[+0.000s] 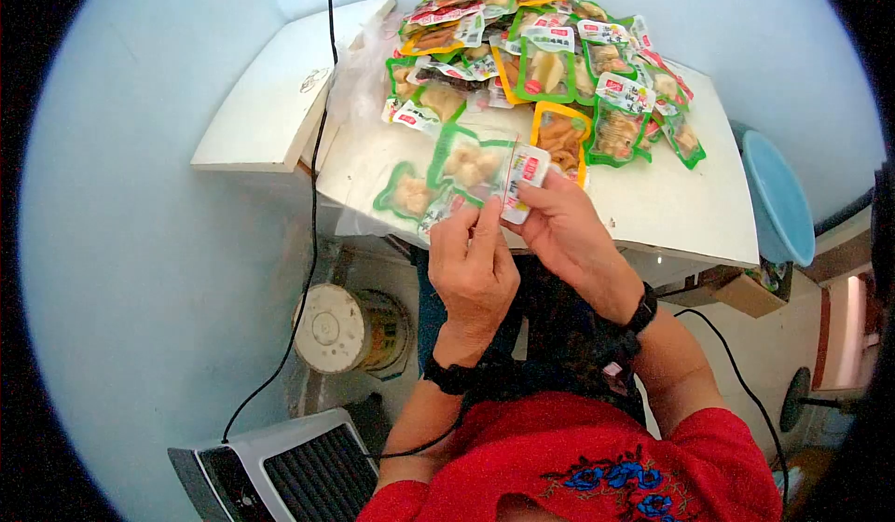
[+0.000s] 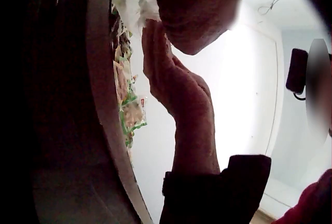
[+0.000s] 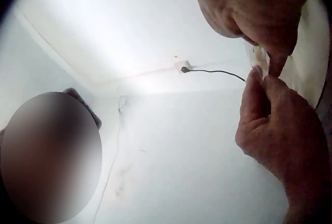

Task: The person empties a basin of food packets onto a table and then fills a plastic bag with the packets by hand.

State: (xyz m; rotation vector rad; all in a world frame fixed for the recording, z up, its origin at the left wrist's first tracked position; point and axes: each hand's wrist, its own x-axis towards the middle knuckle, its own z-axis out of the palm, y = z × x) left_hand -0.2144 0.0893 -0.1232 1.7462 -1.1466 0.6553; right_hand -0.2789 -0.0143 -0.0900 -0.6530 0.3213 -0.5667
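Observation:
Both hands hold a clear green-edged food packet (image 1: 471, 163) with pale pieces inside, over the front edge of the white table. My right hand (image 1: 573, 238) pinches its white printed end between thumb and fingers. At its lower edge my left hand (image 1: 471, 275) pinches it, fingertips close beside the right hand's. In the right wrist view, the left hand's thumb and finger (image 3: 251, 97) meet at the plastic. Seen from the left wrist, the right hand (image 2: 176, 78) is dark against the light. A second green-edged packet (image 1: 407, 193) lies just left of the held one.
A heap of green-, yellow- and red-edged packets (image 1: 545, 70) covers the back of the table (image 1: 685, 210). An orange-edged packet (image 1: 562, 135) lies just beyond the right hand. A black cable (image 1: 317, 149) hangs at left; a blue basin (image 1: 778, 196) stands at right.

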